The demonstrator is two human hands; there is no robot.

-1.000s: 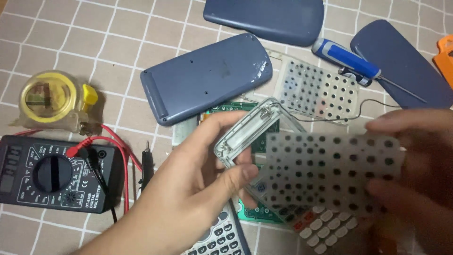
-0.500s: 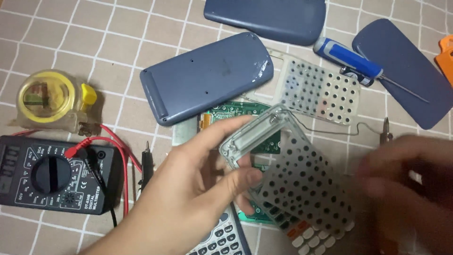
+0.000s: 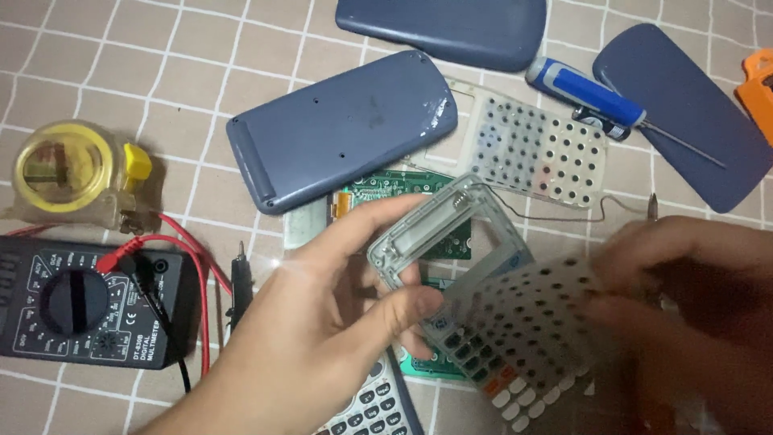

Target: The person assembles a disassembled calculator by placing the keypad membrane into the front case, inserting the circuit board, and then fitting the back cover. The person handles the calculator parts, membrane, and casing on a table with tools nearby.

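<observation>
My left hand (image 3: pixel 338 322) grips a silver-grey calculator front panel (image 3: pixel 451 242) by its empty display window, thumb across the frame. My right hand (image 3: pixel 692 306), blurred, holds a translucent rubber keypad sheet (image 3: pixel 523 330) dotted with dark spots against the lower part of that panel. A green circuit board (image 3: pixel 403 187) lies on the tablecloth under the panel. The keys of another calculator (image 3: pixel 370 407) show below my left wrist.
Three dark blue calculator covers (image 3: pixel 338 129) (image 3: pixel 451 28) (image 3: pixel 684 113), a second keypad sheet (image 3: pixel 531 149), a blue-handled screwdriver (image 3: pixel 596 97), a yellow tape measure (image 3: pixel 72 169), a black multimeter (image 3: pixel 80 302) with red and black leads, an orange tool (image 3: pixel 757 84) at the right edge.
The keypad sheet has come down from in front of the panel's window onto its lower half. My right hand moved down with it; my left hand stayed.
</observation>
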